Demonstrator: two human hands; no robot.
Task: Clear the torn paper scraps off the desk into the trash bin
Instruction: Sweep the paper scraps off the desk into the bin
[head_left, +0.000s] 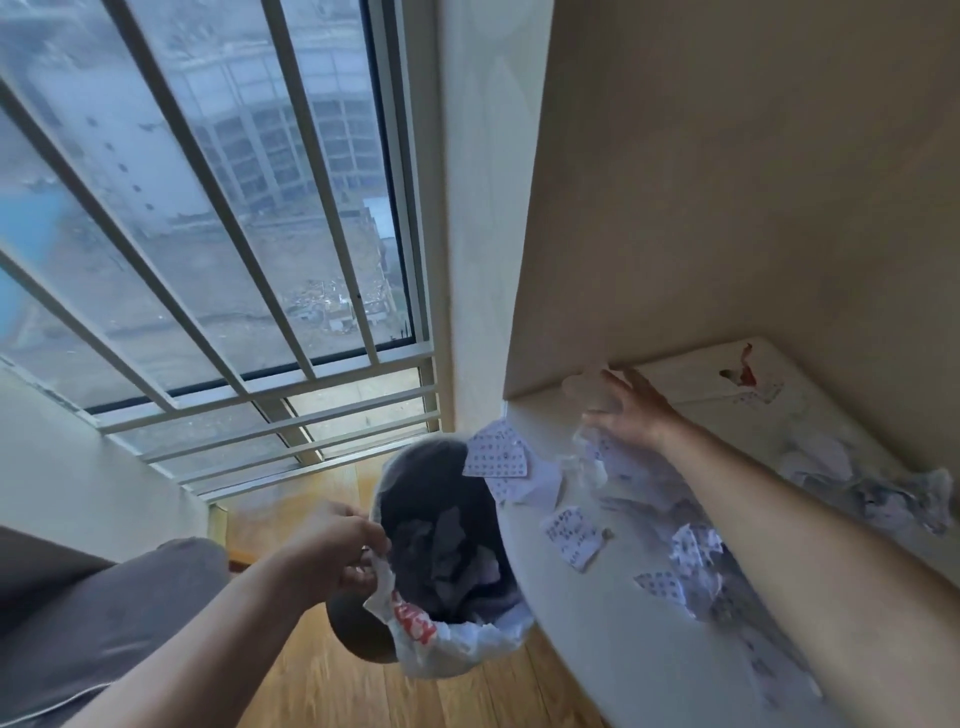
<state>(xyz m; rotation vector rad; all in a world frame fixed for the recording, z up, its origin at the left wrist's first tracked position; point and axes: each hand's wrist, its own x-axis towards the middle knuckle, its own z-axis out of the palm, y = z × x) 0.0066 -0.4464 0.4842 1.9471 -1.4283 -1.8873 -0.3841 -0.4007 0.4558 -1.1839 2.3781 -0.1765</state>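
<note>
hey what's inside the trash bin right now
Inside the dark round trash bin, lined with a white plastic bag, lie crumpled pale paper scraps. The bottom beneath them is covered, so nothing more can be told.

No legible text. Red lettering on white bag liner (415, 626) just below left hand (337, 556), too crumpled to read. Paper scraps (496, 457) near right hand (631, 410) carry rows of small printed marks, too blurred to read.
</note>
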